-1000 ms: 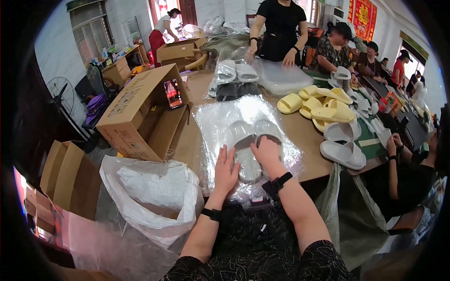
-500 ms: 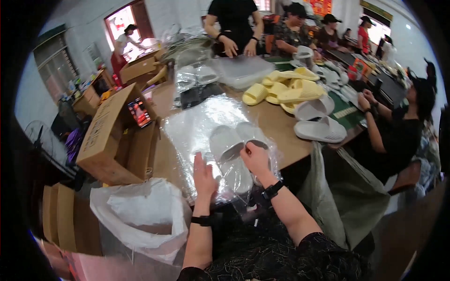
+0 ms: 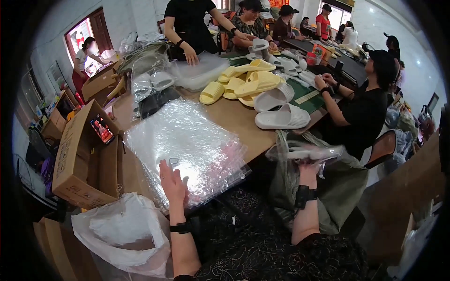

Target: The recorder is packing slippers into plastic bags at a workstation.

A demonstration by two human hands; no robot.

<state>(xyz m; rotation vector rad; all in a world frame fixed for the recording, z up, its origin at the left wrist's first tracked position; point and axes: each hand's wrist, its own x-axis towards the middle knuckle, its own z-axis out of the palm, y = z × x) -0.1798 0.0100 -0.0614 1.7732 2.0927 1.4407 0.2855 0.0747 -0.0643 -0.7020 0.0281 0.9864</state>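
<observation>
My left hand (image 3: 172, 183) rests with fingers extended at the near left edge of a stack of clear plastic bags (image 3: 187, 136) on the table. Out to the right, my right hand (image 3: 307, 169) grips a clear bag of white slippers (image 3: 318, 152), smeared by motion, and the bag covers part of its fingers. Below that hand hangs a grey-green sack (image 3: 337, 187) beside the table edge. Single white slippers (image 3: 283, 117) lie on the table just beyond it, next to a heap of yellow slippers (image 3: 255, 84).
On the left stand an open cardboard box (image 3: 70, 161) with a lit phone (image 3: 101, 129) propped in it, and a white sack (image 3: 126, 225) below. Bagged slippers (image 3: 152, 84) lie farther back. A co-worker (image 3: 361, 103) sits at the right; others work across the table.
My right hand has carried the bagged slippers off the plastic stack, rightward over the grey-green sack. My left hand stays by the stack. The view has swung to the right.
</observation>
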